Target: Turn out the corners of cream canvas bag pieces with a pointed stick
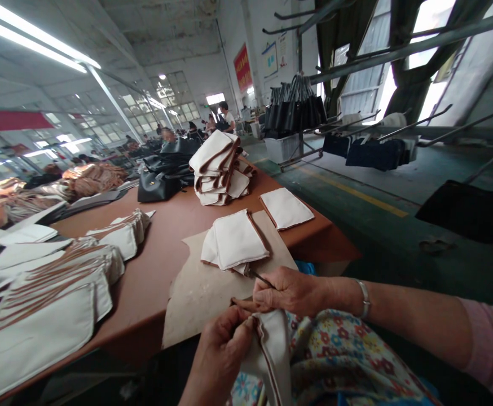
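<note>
My left hand [225, 344] pinches the edge of a white piece with brown trim [278, 344], which hangs down over my lap. Close beside it, my right hand [286, 290] is closed round a slim dark tool [262, 278]; its exact kind is not clear. The tool points toward the table, and a brown strip [249, 305] of the piece shows between the two hands. Just beyond, white brown-edged panels [238, 239] lie on a sheet of tan board [187, 304]. Another white panel [286, 208] lies flat to the right.
A brown-covered table [145, 282] carries a tall stack of white panels [215, 169], a black bag [157, 186] and rows of white pieces [52, 310] at left. Metal racks [299, 51] with hanging dark bags [295, 110] stand at right. People sit farther back.
</note>
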Motion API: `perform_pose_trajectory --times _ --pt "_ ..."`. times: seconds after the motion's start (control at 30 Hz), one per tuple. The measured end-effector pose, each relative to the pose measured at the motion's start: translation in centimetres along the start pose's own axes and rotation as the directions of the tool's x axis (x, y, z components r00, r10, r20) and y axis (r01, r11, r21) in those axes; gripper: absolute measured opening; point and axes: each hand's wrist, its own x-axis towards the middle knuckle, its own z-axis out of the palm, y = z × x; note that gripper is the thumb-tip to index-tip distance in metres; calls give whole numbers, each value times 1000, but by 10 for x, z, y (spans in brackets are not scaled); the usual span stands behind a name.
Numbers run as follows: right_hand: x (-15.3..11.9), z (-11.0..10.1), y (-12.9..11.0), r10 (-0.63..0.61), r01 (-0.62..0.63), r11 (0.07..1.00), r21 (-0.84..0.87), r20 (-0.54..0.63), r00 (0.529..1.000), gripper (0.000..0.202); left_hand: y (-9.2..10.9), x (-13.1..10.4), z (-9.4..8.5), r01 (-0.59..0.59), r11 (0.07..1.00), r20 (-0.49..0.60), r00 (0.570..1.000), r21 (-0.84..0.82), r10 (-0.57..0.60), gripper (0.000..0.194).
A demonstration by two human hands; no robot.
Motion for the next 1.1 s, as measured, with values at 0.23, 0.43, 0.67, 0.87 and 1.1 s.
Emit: perform_pose_trajectory --times 0.23,0.43,0.67,0.87,1.1 --pt "-4 10 -3 -158 121 899 -421 -56 986 16 -3 0 -3 71 984 4 997 -161 -72 29" --pt "-6 17 0 -327 412 385 -826 295 898 19 -5 -1 1 165 900 63 986 -403 -152 21" --pt "-7 15 1 -340 241 518 -821 61 939 15 5 -10 3 193 839 100 981 -508 -166 17" --pt "-15 8 -3 -581 347 558 -754 -57 812 10 1 -11 2 183 829 75 983 -529 -168 18" --pt "-16 20 5 -578 419 369 -830 148 802 7 1 -9 6 153 841 55 988 -519 -146 20"
